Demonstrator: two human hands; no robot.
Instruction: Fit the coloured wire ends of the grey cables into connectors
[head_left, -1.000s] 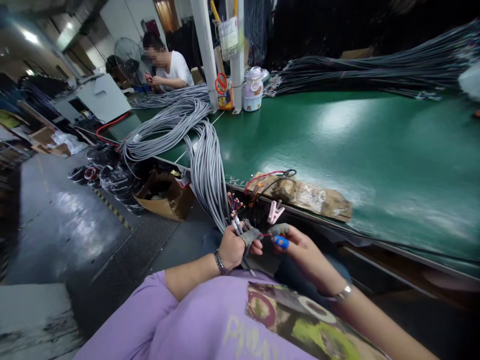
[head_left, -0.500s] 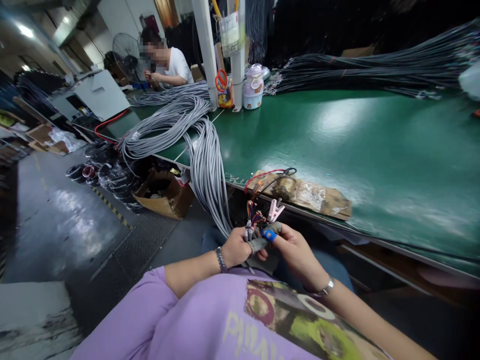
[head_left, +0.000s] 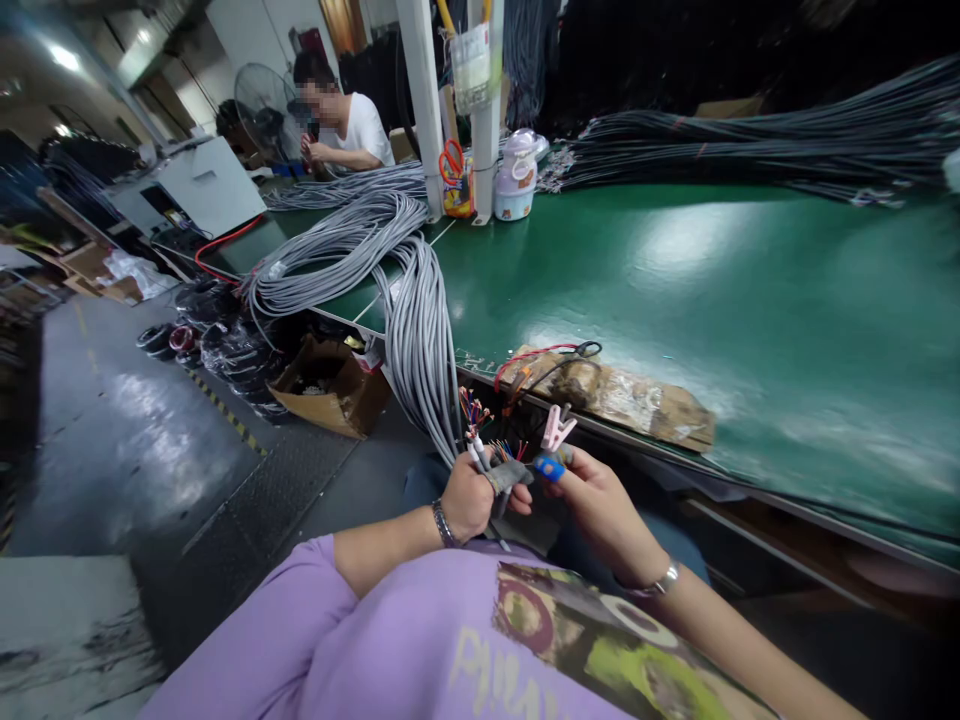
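Note:
My left hand (head_left: 466, 498) is closed around a bunch of grey cables (head_left: 478, 455), and grey tape covers one of its fingers. Stripped ends with thin coloured wires (head_left: 472, 408) fan out above that hand. My right hand (head_left: 600, 500) is just to the right, a small gap apart, its thumb in a blue wrap and pressed to the index finger. Whatever lies in that pinch is too small to make out. A pink clothespin (head_left: 556, 428) stands right above those fingertips; what it clips is hidden.
A taped wooden piece (head_left: 637, 405) lies along the front edge of the green bench (head_left: 750, 300). Coiled grey cable (head_left: 337, 250) hangs over the bench's left edge. Dark cable bundles (head_left: 712, 150) lie at the back. A cardboard box (head_left: 326, 395) is on the floor. A co-worker (head_left: 352, 130) sits beyond.
My right hand has come away from the left, opening a gap between them. The coloured wires, bunched at the fingers before, now spread in separate tufts above my left hand.

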